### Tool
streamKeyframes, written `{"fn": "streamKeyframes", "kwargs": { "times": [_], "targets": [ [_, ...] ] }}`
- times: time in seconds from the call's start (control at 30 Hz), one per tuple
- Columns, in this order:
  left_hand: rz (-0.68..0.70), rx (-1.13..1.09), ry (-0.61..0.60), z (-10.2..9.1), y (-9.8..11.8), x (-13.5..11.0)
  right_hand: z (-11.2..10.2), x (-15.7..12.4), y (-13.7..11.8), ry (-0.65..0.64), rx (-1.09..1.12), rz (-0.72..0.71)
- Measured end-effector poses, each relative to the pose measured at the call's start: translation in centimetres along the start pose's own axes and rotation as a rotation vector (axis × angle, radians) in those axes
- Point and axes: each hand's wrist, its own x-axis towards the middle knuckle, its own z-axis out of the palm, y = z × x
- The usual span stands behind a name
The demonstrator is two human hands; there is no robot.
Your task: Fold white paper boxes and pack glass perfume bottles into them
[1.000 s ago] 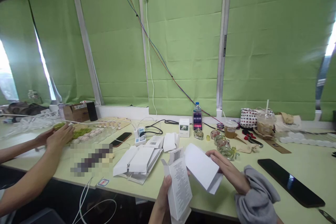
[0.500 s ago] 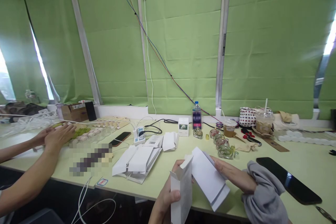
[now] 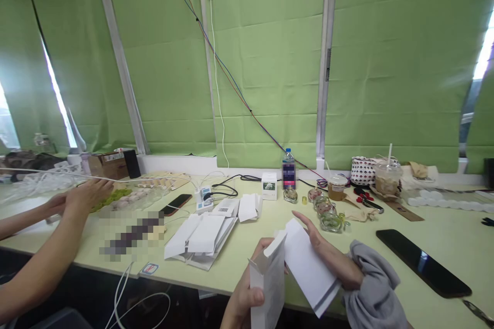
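Note:
My left hand (image 3: 247,295) grips a small white cardboard box (image 3: 269,282) at the bottom middle, its top flap standing open. My right hand (image 3: 328,254), in a grey sleeve, holds a folded white paper insert (image 3: 309,267) right beside the box's open top, fingers curled round it. Both are above the near edge of the pale green table (image 3: 443,239).
A stack of flattened white boxes (image 3: 203,234) lies left of my hands. Small glass jars (image 3: 328,216), a water bottle (image 3: 289,169), drink cups (image 3: 387,177) and a black phone (image 3: 422,262) stand around. Another person's hands (image 3: 83,195) work at the far left. Cables (image 3: 133,293) hang off the edge.
The box has turned so its printed side faces away and dropped lower. My right hand has brought the paper insert closer to the box's open top. The other person's hands shifted slightly.

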Motion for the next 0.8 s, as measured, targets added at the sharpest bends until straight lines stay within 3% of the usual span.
{"fn": "streamKeyframes", "kwargs": {
  "times": [0.1,0.27,0.4,0.53,0.63,0.8],
  "targets": [
    [-0.013,0.007,-0.006,-0.3,-0.5,0.0,0.4,-0.1,-0.1,0.027,-0.064,-0.074],
    [0.002,0.065,-0.008,-0.1,-0.2,-0.3,0.5,-0.3,-0.2,0.013,-0.135,-0.057],
    [0.031,0.317,-0.001,0.9,0.9,-0.1,-0.2,-0.2,0.1,-0.014,-0.195,-0.087],
    [0.093,0.532,-0.008,1.8,1.8,0.3,-0.9,0.2,0.6,0.120,-0.369,-0.233],
    [0.110,0.571,-0.017,2.1,1.7,0.3,-1.0,0.3,0.8,0.178,-0.416,-0.303],
    [0.175,0.548,0.004,1.7,0.8,0.1,-0.8,0.2,0.8,0.148,-0.389,-0.293]
  ]
}}
